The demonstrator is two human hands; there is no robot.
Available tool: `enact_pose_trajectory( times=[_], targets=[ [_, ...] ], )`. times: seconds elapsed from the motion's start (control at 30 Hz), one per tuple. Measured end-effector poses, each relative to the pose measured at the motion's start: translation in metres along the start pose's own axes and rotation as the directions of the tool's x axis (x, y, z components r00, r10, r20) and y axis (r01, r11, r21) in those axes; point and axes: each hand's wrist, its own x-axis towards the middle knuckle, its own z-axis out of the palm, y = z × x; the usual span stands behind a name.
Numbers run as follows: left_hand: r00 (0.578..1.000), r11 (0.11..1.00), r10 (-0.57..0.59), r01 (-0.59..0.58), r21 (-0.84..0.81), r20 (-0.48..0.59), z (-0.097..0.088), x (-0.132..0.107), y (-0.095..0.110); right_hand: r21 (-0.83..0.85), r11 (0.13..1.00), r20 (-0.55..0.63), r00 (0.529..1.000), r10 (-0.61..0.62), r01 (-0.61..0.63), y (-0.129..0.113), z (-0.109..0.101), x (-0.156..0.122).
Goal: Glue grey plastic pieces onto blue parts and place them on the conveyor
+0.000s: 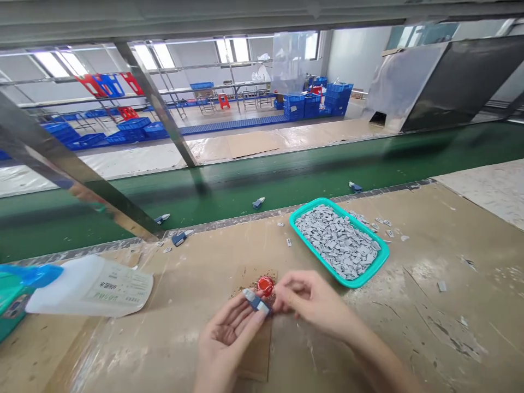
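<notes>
My left hand (227, 338) lies palm up at the bench's near edge, its fingertips pinching a small blue-and-grey plastic part (256, 301). My right hand (311, 303) meets it from the right, fingers curled and pinched against the same part's end. Just behind the part sits a small red round cap (265, 284) on a brown cardboard patch (256, 349). A teal tray (303, 240) heaped with several small grey pieces stands to the right of my hands.
A white plastic bottle (92, 286) with a blue cap lies on its side at the left. A green conveyor belt (245, 185) runs behind the bench and carries similar blue-grey parts (258, 203). Loose grey pieces (385, 222) lie around the tray. A slanted metal post (61, 164) crosses the left.
</notes>
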Motion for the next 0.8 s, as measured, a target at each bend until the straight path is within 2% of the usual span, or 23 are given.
enact_pose_trajectory(
  times=[0.03,0.07,0.13,0.17,0.2,0.23,0.33,0.4,0.47,0.57,0.67,0.8],
  targets=[
    [1.000,0.999,0.017,-0.017,0.030,-0.003,-0.005,0.003,0.001,-0.094,0.995,-0.119,0.992,-0.046,0.035,-0.001,-0.012,0.000],
    [1.000,0.997,0.031,-0.030,0.065,-0.007,-0.011,0.007,0.002,-0.214,0.976,-0.265,0.959,-0.103,0.045,0.000,-0.025,0.000],
    [0.998,0.989,0.053,-0.050,0.140,-0.018,-0.026,0.017,0.006,-0.463,0.884,-0.532,0.816,-0.224,-0.059,0.005,-0.052,-0.001],
    [0.997,0.982,0.069,-0.064,0.180,-0.021,-0.034,0.024,0.009,-0.571,0.811,-0.592,0.750,-0.295,-0.132,0.009,-0.065,-0.001],
    [0.995,0.972,0.095,-0.088,0.217,-0.023,-0.041,0.031,0.011,-0.658,0.726,-0.605,0.714,-0.353,-0.198,0.014,-0.075,-0.001],
    [0.990,0.960,0.136,-0.125,0.250,-0.026,-0.047,0.040,0.014,-0.718,0.649,-0.595,0.703,-0.389,-0.249,0.018,-0.083,0.000],
    [0.953,0.880,0.302,-0.282,0.383,0.010,-0.057,0.074,0.021,-0.802,0.498,-0.542,0.752,-0.376,-0.329,0.026,-0.091,0.006],
    [0.911,0.750,0.399,-0.388,0.536,0.101,-0.058,0.105,0.024,-0.807,0.444,-0.550,0.768,-0.328,-0.388,0.027,-0.087,0.012],
    [0.872,0.582,0.444,-0.454,0.675,0.204,-0.054,0.139,0.027,-0.793,0.402,-0.584,0.757,-0.293,-0.457,0.026,-0.080,0.017],
    [0.851,0.432,0.468,-0.457,0.777,0.239,-0.046,0.192,0.032,-0.772,0.375,-0.621,0.736,-0.270,-0.514,0.024,-0.073,0.020],
    [0.838,0.288,0.480,-0.431,0.855,0.261,-0.035,0.238,0.039,-0.787,0.366,-0.603,0.744,-0.286,-0.497,0.027,-0.073,0.021],
    [0.827,0.160,0.484,-0.406,0.900,0.287,-0.018,0.277,0.045,-0.816,0.415,-0.551,0.758,-0.349,-0.402,0.034,-0.077,0.023]
  ],
)
